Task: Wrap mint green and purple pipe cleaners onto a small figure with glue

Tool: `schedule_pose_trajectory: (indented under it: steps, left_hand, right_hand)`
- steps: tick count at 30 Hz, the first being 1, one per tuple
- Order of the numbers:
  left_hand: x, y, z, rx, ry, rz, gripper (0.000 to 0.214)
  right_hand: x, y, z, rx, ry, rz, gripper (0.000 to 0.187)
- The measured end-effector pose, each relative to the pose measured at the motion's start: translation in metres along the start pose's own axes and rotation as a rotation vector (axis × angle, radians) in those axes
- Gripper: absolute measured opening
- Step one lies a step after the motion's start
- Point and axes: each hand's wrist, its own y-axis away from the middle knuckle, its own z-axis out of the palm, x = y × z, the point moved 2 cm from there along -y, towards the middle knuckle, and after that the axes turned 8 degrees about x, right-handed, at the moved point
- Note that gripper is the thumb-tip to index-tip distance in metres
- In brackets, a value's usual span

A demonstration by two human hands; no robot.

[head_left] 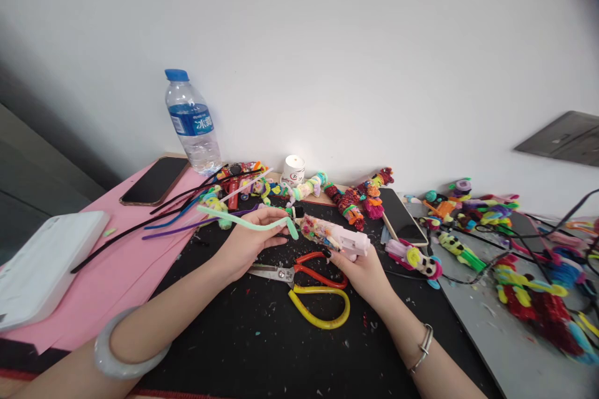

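Observation:
My left hand [248, 242] pinches a light green pipe cleaner [238, 218] that runs left from its fingers and bends down at the right tip. My right hand [362, 271] grips a pale pink glue gun [334, 235] covered with small colourful decorations, its black nozzle pointing left toward the pipe cleaner's bent end. Both hands hover above a black mat [262, 343]. Scissors [304, 280] with red and yellow handles lie on the mat just below the hands.
A water bottle [191, 121], a small lit candle [294, 169] and several pipe-cleaner figures [355, 199] line the wall. Two phones [154, 181] [402, 217] lie flat. Loose pipe cleaners [178, 212] cross pink paper [116, 268]; a white box [42, 262] sits far left. More figures [538, 287] and cables lie right.

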Motion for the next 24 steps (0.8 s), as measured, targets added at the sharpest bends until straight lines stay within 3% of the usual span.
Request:
schedule_pose_trajectory:
  steps: [9,15,24]
  left_hand:
    - [0.0015,0.0021,0.0005,0.072,-0.125,-0.005,0.025]
    - [0.0014,0.0049,0.0036,-0.015,-0.032,-0.069,0.013]
    - [0.0024,0.0052,0.0044,-0.011,-0.127,-0.104,0.005]
  right_hand:
    - [-0.0020,0.0007,0.0011,0.030,0.106,0.018,0.023]
    - [0.0004,0.0005,0.0008,0.179,0.042,0.070,0.030]
    - [0.0012,0.0004,0.0002,0.180,0.027,0.094,0.031]
